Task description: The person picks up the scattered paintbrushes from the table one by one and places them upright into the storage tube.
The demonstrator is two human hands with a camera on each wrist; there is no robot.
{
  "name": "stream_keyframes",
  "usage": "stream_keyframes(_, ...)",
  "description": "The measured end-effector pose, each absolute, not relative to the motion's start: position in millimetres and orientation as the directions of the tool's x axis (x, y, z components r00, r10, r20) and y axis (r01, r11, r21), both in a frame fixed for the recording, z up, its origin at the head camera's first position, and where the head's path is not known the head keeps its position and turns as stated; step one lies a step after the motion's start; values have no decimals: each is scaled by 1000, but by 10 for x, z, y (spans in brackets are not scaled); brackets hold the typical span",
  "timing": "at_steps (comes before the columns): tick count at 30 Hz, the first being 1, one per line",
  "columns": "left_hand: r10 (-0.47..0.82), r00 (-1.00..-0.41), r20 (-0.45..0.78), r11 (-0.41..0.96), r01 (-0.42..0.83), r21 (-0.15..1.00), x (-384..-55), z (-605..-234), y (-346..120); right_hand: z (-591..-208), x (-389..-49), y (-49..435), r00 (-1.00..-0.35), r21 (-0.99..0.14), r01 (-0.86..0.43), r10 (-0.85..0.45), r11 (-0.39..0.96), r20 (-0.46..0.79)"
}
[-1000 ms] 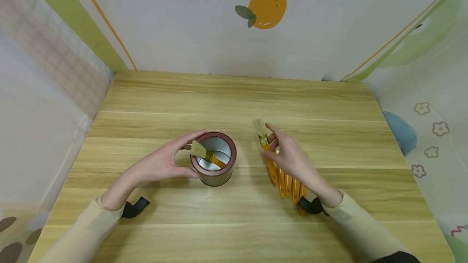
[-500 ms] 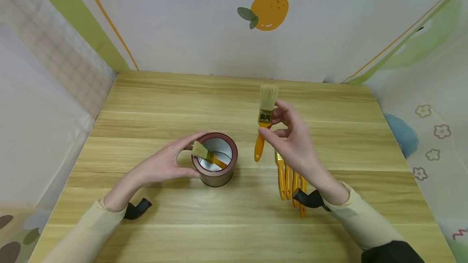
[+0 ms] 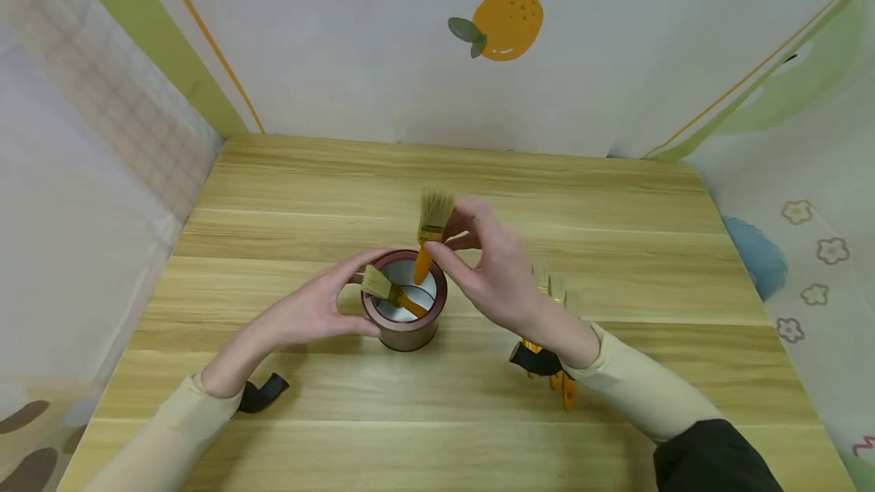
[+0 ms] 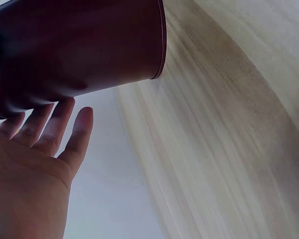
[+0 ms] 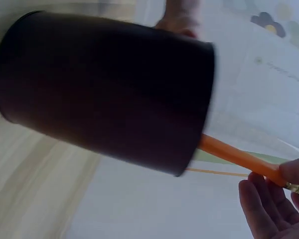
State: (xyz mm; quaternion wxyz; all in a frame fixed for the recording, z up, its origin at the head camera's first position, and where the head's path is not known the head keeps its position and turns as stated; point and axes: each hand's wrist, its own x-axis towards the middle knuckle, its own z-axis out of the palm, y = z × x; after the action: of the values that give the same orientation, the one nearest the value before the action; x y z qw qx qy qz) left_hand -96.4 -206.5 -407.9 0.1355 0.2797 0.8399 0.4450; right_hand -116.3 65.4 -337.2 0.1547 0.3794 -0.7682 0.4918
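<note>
A dark red can stands upright on the table, its inside pale. My left hand holds it from the left, thumb at the front and fingers toward the back; in the left wrist view, fingertips touch the can wall. Inside leans a paintbrush, bristles up over the left rim. Above the opening, my right hand pinches a second paintbrush near its ferrule, bristles up. The right wrist view has its orange handle pointing down into the can's mouth, the handle's end hidden by the wall.
Several more paintbrushes lie side by side to the right, partly hidden under my right forearm and a black wrist strap. The wooden table meets a printed white cloth at the back and sides.
The right hand has lifted a paintbrush off the row on the table and carried it left to above the can. The left hand stays at the can.
</note>
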Motion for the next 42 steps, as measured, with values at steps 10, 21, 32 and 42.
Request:
stream_keyframes(10, 568, -822, -48, 479, 282, 832, -940, -4113, -2007, -3624, -1262, 554, -668, -571, -733, -550, 370, 501)
stream_keyframes(21, 535, -841, -83, 514, 247, 821, -928, -4135, -1980, -3783, -1293, 502, -687, -592, -708, -572, 386, 449)
stream_keyframes(32, 558, -829, -42, 453, 262, 852, -960, -4145, -1940, -3745, -1308, 719, -767, -672, -616, -509, 412, 391)
stream_keyframes(42, 548, -835, -52, 456, 246, 855, -968, -4139, -1942, -3744, -1321, 1250, -892, -766, -414, -388, 492, 233)
